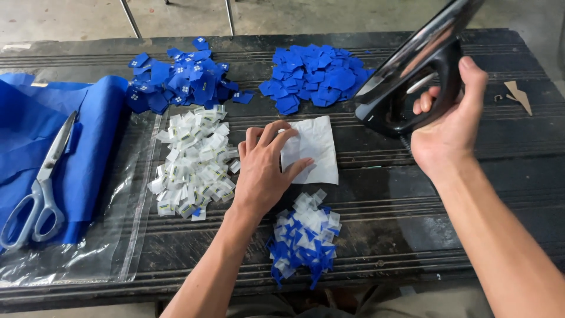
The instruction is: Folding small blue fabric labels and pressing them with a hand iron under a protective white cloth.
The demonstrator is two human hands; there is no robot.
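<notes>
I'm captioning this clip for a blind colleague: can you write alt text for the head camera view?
A person's right hand lifts a black iron above a dark work table while the left hand presses flat on a white cloth piece. Around them lie piles of blue fabric patches, white labels, mixed scraps, plus scissors on blue cloth.

black iron (pixel 412 76) lifted, white cloth (pixel 312 147) flat
</notes>
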